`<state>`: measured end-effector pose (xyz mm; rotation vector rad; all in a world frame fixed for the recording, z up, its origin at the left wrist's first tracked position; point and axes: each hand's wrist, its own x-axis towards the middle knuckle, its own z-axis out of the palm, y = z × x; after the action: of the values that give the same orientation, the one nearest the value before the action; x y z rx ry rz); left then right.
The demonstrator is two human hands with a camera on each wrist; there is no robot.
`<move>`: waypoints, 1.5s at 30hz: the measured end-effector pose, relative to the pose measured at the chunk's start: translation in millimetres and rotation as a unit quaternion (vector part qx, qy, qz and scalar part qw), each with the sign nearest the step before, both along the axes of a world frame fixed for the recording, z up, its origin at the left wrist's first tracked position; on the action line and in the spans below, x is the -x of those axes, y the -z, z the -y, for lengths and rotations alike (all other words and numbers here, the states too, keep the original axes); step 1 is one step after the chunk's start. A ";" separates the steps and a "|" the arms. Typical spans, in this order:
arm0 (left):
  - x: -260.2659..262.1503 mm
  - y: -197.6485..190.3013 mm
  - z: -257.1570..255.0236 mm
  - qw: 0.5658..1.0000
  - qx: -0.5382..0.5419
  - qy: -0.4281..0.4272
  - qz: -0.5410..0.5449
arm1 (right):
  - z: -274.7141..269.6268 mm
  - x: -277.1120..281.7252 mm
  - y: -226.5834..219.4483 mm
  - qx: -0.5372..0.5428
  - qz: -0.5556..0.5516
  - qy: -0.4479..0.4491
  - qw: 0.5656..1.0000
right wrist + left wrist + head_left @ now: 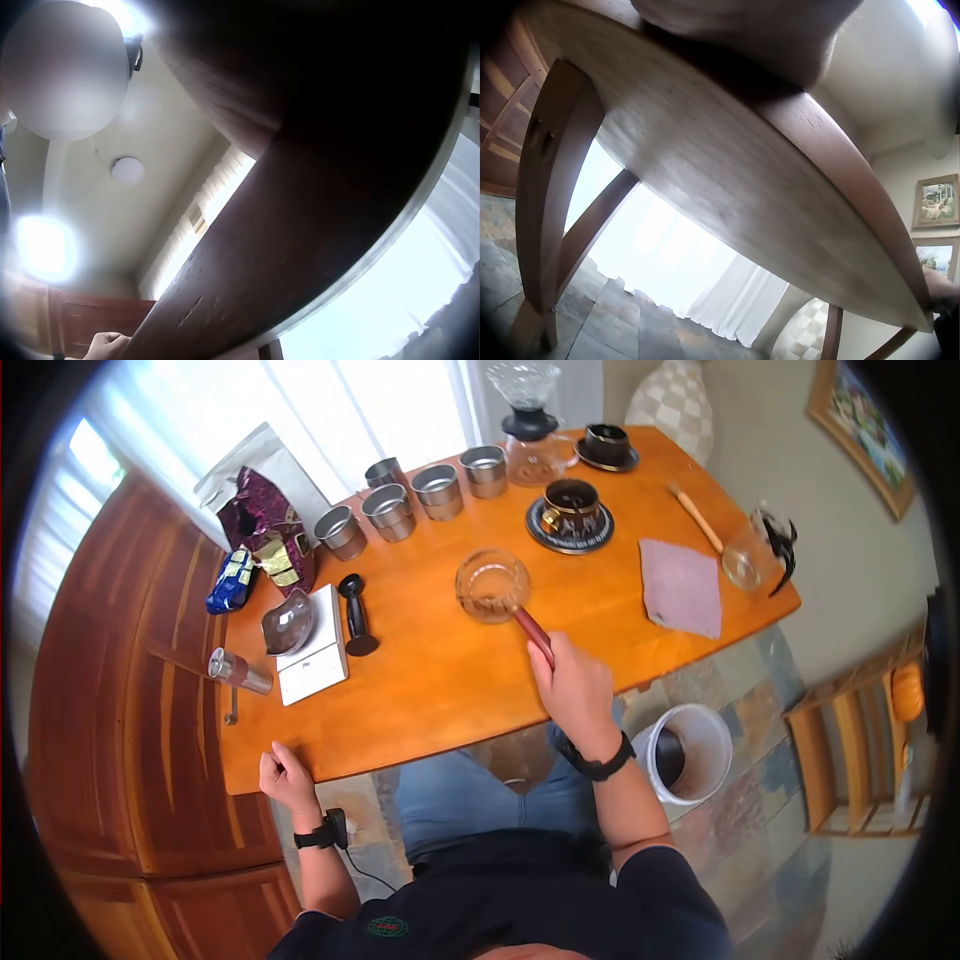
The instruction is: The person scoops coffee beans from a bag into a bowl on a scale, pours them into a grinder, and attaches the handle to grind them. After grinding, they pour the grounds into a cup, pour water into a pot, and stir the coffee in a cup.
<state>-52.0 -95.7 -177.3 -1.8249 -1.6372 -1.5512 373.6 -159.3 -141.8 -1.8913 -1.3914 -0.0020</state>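
Note:
In the head view my right hand [578, 685] grips the red-brown handle [533, 635] of a small round clear glass pot [492, 586], which is over the middle of the wooden table. My left hand [288, 778] rests at the near left table edge with loosely curled fingers and nothing in it. Nearest to it are a steel cylinder with a brown band [240, 670] and a white scale [313, 660] bearing a smoky glass bowl [288, 622]. A black tamper-like tool [355, 615] lies beside the scale. The wrist views mostly show the table's edge and underside.
Several steel cups [388, 512] line the back. A glass carafe with dripper [535, 455] stands behind a dark cup on a saucer [571, 510]. Right lie a pink cloth [681, 586], a wooden-handled tool [697, 520] and a glass press [745, 565]. Coffee bags [262, 525] stand left; a bin [690, 755] below.

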 end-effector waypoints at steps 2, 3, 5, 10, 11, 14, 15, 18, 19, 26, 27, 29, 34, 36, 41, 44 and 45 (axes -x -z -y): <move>7.6 6.3 -1.6 1.000 -0.013 0.009 -0.002 | -1.1 0.6 4.1 -0.053 0.000 -0.006 0.999; 7.7 5.1 -0.3 1.000 -0.004 0.015 -0.016 | -1.4 1.2 6.4 -0.045 -0.015 0.000 0.999; 3.4 4.4 -2.0 1.000 -0.021 0.015 0.003 | -2.7 1.2 10.2 -0.066 0.005 0.010 0.998; 11.2 8.0 -2.7 1.000 0.003 -0.024 -0.015 | -2.2 -1.1 11.7 -0.059 0.015 -0.003 0.998; 8.7 7.8 -3.2 1.000 -0.003 -0.022 -0.002 | -2.0 -1.9 10.4 -0.047 0.019 -0.005 0.999; 5.3 13.3 -3.0 0.999 -0.033 -0.012 0.033 | -2.0 -0.8 9.1 -0.032 0.021 0.000 0.999; 4.9 16.6 -4.0 0.998 -0.048 -0.006 0.044 | -2.4 -0.4 8.0 -0.034 0.029 -0.006 0.999; 1.3 20.5 0.3 0.997 -0.066 0.003 0.051 | -2.6 1.0 6.8 -0.020 0.018 0.004 1.000; -0.4 19.4 2.5 0.997 -0.061 0.012 0.048 | -2.8 0.4 7.6 -0.022 0.020 0.004 1.000; 1.5 25.2 0.1 0.996 -0.080 0.006 0.036 | -3.7 0.5 4.2 0.009 0.029 0.011 0.999; -0.7 24.3 0.5 0.996 -0.084 0.009 0.042 | -4.6 0.7 4.1 0.015 0.028 0.011 0.999; -1.5 21.7 3.1 0.996 -0.078 0.002 0.049 | -3.8 1.8 1.8 0.012 0.037 0.007 0.999; -1.4 22.5 5.5 0.997 -0.071 -0.003 0.038 | -4.8 3.4 4.7 -0.002 0.058 0.027 0.998; -3.1 20.3 8.3 0.997 -0.057 -0.003 0.047 | -4.5 4.6 3.6 0.000 0.058 0.023 0.998; -0.7 18.6 9.7 0.999 -0.036 0.015 0.022 | -8.3 6.7 5.9 0.012 0.051 0.024 0.998; 3.8 16.5 13.2 1.000 -0.003 0.026 0.009 | -4.9 6.9 1.1 0.031 0.050 0.038 0.998; 2.5 14.2 15.1 1.000 -0.001 0.031 0.002 | -3.7 7.0 -1.1 0.039 0.052 0.031 0.997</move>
<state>-54.5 -110.8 -191.5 -1.8900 -1.5947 -1.5810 366.6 -155.5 -140.7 -2.0237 -1.4191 -0.0785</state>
